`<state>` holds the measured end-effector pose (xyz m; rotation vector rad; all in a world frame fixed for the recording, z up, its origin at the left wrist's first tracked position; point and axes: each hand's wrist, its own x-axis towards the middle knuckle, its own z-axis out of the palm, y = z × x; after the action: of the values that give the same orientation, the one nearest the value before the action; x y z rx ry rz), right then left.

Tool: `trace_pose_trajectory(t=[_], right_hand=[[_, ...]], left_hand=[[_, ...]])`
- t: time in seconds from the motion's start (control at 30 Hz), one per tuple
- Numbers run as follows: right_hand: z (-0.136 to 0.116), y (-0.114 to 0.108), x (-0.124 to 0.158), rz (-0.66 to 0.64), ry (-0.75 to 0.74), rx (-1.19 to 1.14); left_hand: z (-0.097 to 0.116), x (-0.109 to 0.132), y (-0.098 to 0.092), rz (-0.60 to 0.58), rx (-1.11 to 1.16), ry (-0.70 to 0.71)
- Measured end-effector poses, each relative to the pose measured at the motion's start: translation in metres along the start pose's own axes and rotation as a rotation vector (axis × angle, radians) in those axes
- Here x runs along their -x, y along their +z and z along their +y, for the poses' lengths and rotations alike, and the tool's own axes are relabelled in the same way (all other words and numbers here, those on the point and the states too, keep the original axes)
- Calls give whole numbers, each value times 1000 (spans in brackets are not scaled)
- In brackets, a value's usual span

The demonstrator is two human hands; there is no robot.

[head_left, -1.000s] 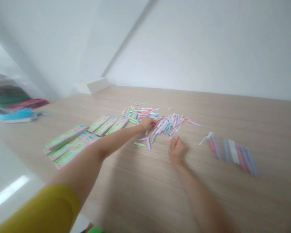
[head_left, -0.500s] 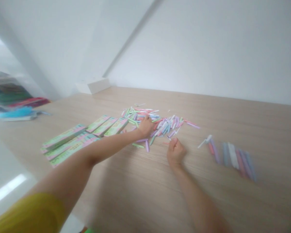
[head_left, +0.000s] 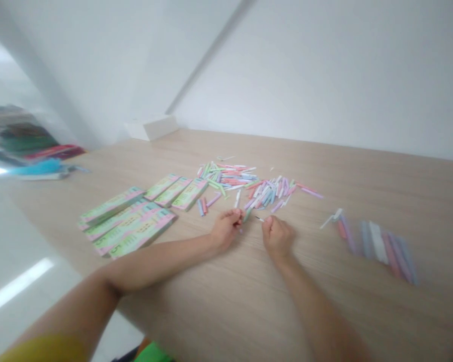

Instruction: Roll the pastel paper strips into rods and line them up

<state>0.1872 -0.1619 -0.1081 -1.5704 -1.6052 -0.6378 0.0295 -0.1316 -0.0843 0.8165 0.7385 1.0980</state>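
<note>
evidently, the green-and-pink boxes (head_left: 143, 232) at the left lie flat and side by side, perhaps to leave the middle of the table (head_left: 211, 306) to the hands. next comes the left hand (head_left: 227, 231), its fingers curled together beside a green stick (head_left: 247, 215); whether they grip anything i cannot tell. just beyond is the loose heap of pastel sticks (head_left: 272, 192), within easy reach. the right hand (head_left: 278, 235) is clenched round a thin dark-tipped tool (head_left: 260, 219), its tip pointing left, seemingly kept handy. at the right, a row of sticks (head_left: 379, 244) lies roughly parallel, as if laid out on purpose. harder to make out: the yellow sleeve (head_left: 45, 349) is cut off at near left, the fist hides most of the tool, and blur softens the row.
</note>
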Motion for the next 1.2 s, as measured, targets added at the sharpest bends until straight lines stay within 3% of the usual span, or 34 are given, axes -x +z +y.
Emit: trace_pose_trajectory(t=[0.1, 0.2, 0.37, 0.8, 1.2], right_hand=[[-7, 0, -1, -37, -130, 38], [-11, 1, -2, -88, -209, 77], [-9, 5, -1, -172, -229, 114], [-7, -9, 2, -19, -367, 197], [-7, -12, 5, 8, -399, 232]], left_hand=[[-10, 4, -6, -51, 267, -177], [-15, 3, -12, -138, 401, -254], [-17, 5, -13, -185, 388, -228], [-21, 7, -11, -215, 306, -124], [-23, 9, -13, -172, 230, -54]])
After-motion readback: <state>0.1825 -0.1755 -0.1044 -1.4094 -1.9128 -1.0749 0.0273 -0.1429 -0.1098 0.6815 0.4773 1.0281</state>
